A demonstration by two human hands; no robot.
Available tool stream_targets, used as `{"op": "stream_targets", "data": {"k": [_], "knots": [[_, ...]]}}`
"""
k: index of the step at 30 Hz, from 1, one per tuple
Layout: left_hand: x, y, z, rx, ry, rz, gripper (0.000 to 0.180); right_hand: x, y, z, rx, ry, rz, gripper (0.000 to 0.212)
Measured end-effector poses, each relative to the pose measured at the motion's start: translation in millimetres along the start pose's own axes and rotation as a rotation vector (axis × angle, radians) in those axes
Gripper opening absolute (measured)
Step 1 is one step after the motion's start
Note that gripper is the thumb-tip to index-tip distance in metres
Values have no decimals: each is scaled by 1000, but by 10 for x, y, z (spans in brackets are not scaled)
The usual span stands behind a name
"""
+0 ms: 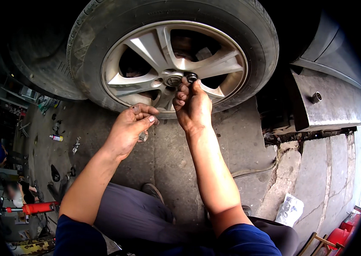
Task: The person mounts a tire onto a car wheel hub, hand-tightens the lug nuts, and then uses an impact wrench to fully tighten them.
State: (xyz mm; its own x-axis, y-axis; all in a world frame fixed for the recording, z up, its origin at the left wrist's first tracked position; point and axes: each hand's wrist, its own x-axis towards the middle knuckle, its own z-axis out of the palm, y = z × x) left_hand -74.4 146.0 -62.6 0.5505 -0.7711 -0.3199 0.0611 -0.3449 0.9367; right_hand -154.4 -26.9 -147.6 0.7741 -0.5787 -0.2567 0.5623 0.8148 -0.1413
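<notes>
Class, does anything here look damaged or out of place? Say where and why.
Yes: below and right of the wheel, the concrete floor is cracked, with a ragged, broken edge rather than a flat surface. A crumpled plastic bag lies loose nearby, like stray litter.

A dusty silver spoked wheel (pixel 155 59) with a black tire (pixel 82 64) stands upright; a dark round piece (pixel 192 77) sits beside its hub, between the right hand's (pixel 193 102) thumb and finger. A small metallic piece (pixel 143 137) juts from the curled left hand (pixel 125 130).

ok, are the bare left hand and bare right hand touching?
Apart: the head view shows the silver spoked metal wheel in the gap between left hand and right hand.
</notes>
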Motion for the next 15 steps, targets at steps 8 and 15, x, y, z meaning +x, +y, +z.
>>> {"op": "stream_targets", "data": {"k": [8,15], "knots": [[1,-6,-28,15,-9,19,20,-63,46,37,-630,205,-350,38],[13,-59,-40,37,-38,38,22,-54,55,91,-741,137,-366,38]]}}
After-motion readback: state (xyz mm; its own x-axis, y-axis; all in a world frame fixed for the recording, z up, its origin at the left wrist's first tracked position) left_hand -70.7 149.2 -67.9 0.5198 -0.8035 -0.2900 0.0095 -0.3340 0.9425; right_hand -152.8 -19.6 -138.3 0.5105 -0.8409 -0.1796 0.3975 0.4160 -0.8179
